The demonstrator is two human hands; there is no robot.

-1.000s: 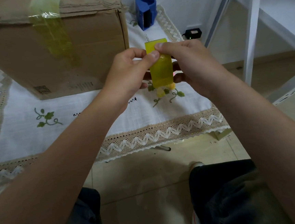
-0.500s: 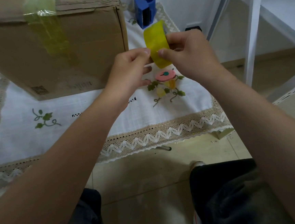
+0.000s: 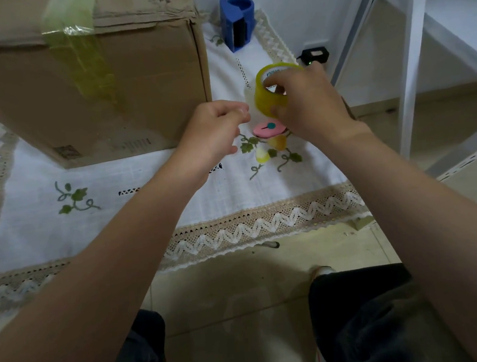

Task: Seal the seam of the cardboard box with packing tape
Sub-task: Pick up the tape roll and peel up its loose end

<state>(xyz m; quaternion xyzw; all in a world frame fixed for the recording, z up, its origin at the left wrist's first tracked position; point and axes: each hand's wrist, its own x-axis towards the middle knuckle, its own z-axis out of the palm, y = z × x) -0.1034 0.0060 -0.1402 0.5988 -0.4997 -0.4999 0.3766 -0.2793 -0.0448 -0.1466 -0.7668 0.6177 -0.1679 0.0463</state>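
Observation:
The cardboard box (image 3: pixel 85 87) stands at the upper left on a white embroidered tablecloth (image 3: pixel 136 218). A strip of yellowish tape (image 3: pixel 81 47) runs over its top edge and down its front face. My right hand (image 3: pixel 308 102) grips a yellow roll of packing tape (image 3: pixel 267 97), held above the cloth just right of the box, with its opening facing me. My left hand (image 3: pixel 215 131) is beside the roll. Its thumb and forefinger pinch at the roll's lower left edge, where a short clear bit of tape seems to come off.
A blue tape dispenser (image 3: pixel 236 22) stands behind the box's right corner. A pink round thing (image 3: pixel 268 128) lies on the cloth under the roll. A black plug (image 3: pixel 314 55) and white shelf legs (image 3: pixel 411 59) are at the right. My knees are below the table's edge.
The roll has turned from edge-on to showing its opening and sits a little lower. My left hand has slid off the roll's face to pinch at its left edge.

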